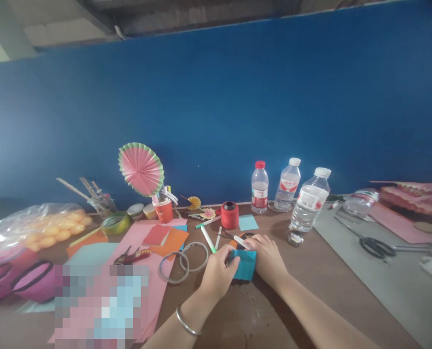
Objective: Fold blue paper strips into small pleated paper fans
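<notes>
A small teal piece of paper (244, 265), apparently folded, is between my two hands low over the brown table. My left hand (217, 271), with a silver bangle at the wrist, pinches its left edge between thumb and fingers. On the other side, my right hand (268, 259) is closed at the paper's upper right edge; its thumb is hard to make out. Just beyond the fingers lie a slim white object (241, 242) and something dark and orange, partly covered. A white marker with a green tip (208, 239) rests beside my left hand.
A red round container (230, 215) and a light-blue paper square (248, 222) lie ahead. Several water bottles (311, 199) stand at the back right, scissors (376, 246) farther right. Two grey rings (174, 267), coloured paper (170, 241) and a red cup (163, 210) with a paper fan are left.
</notes>
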Tool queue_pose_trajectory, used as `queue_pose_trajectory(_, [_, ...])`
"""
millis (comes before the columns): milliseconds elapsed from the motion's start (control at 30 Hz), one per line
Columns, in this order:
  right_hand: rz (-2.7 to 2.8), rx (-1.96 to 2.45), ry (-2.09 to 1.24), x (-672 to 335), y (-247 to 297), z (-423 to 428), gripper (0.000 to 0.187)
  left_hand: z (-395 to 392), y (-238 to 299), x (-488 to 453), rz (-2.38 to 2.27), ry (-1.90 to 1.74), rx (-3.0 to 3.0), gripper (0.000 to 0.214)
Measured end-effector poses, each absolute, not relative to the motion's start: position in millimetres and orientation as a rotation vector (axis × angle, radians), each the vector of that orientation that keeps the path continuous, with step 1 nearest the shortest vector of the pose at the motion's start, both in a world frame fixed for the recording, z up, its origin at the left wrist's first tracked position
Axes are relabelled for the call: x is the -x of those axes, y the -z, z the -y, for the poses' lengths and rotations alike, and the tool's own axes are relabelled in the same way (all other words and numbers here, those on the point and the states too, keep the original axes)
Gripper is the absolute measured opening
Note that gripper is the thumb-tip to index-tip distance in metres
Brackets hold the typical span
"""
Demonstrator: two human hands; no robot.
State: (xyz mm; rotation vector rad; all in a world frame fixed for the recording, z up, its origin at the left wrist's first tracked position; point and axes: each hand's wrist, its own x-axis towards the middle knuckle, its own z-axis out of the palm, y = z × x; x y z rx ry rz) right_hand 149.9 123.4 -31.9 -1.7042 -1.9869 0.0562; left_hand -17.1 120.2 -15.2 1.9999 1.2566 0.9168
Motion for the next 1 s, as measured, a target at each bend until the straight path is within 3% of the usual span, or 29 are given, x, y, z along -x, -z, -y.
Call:
queue_pose_trajectory(433, [1.785, 1.521, -0.181, -160, 43, -123, 0.012, -109, 15, 18, -1.476, -0.767, -2.485, 0.008])
queue_pose_trajectory(633, [1.575, 1.635, -0.049, -170, 41, -117, 0.022, -96, 3, 18, -1.581, -0.828, -2.586, 0.035])
queue_pose_trajectory(800, [1.517, 1.779, 0.042, -202, 38, -109, 0.020, -73, -8, 31, -1.550, -0.841, -2.649, 0.013])
queue_pose_trajectory(1000, [1.625, 1.862, 0.127, -209, 33, -95, 0.013, -65, -6, 42, -1.520, -0.859, -2.532, 0.034])
